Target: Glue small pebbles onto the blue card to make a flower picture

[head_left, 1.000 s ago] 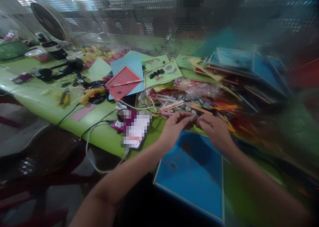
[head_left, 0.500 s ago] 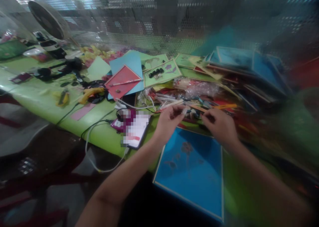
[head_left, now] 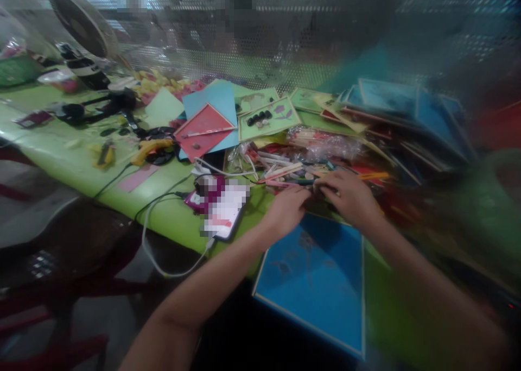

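Head view. The left hand (head_left: 288, 205) and the right hand (head_left: 345, 194) come close together over the green counter (head_left: 183, 231), at the far edge of a blue framed board (head_left: 321, 306). Left hand: back turned upward, fingers bent toward the right hand, their tips dark and blurred; whether they are closed on anything cannot be told. Right hand: fingers curled, tips just beside those of the left; whether they stand apart or are clamped on something likewise cannot be told. The blue framed board lies on the near side of both hands and bears a faint flower-shaped design (head_left: 307, 246). Just beyond the hands spreads a loose pile of sticks (head_left: 283, 171), with an orange stick (head_left: 373, 176) at right. Left of the left hand: a phone (head_left: 231, 213) with a white cable (head_left: 145, 246) plugged in; farther left, a yellow tool (head_left: 150, 149). Far side, left to right: a round fan (head_left: 79, 23), a red panel (head_left: 205, 126) upon a blue sheet (head_left: 223, 100), a green framed panel (head_left: 280, 121) carrying dark round pieces (head_left: 259, 119), and a stack of blue boards (head_left: 386, 95)
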The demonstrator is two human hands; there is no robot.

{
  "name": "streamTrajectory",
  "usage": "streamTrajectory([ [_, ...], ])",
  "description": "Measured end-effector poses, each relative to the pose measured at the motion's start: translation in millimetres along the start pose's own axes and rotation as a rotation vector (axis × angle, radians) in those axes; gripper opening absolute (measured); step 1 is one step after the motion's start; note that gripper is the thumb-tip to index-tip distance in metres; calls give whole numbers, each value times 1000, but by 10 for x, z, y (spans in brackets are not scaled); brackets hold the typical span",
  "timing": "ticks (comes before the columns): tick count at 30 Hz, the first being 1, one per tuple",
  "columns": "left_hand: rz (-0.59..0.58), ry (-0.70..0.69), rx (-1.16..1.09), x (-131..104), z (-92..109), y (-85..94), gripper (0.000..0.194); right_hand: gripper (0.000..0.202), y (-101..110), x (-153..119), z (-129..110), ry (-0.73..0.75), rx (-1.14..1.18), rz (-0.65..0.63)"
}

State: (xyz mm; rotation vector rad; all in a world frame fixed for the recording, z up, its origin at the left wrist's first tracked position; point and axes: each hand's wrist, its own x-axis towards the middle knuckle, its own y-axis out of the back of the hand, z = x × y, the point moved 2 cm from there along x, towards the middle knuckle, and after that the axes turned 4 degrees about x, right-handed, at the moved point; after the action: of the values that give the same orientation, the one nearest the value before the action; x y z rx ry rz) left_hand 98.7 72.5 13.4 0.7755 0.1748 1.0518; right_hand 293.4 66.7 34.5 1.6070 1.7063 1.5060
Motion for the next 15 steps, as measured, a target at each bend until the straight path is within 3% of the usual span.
streamTrajectory([
  [4,29,43,82,-9,-17,50,38,19,-136,185,-70,97,-184,-172],
  [9,83,126,77,-10,-31,134,32,22,-183,224,-129,114,-350,-182],
  [12,103,154,-1,4,-40,167,30,21,-184,198,-99,50,-310,-129],
  [15,119,159,-140,28,-60,173,36,14,-132,188,-14,-42,-95,-75],
])
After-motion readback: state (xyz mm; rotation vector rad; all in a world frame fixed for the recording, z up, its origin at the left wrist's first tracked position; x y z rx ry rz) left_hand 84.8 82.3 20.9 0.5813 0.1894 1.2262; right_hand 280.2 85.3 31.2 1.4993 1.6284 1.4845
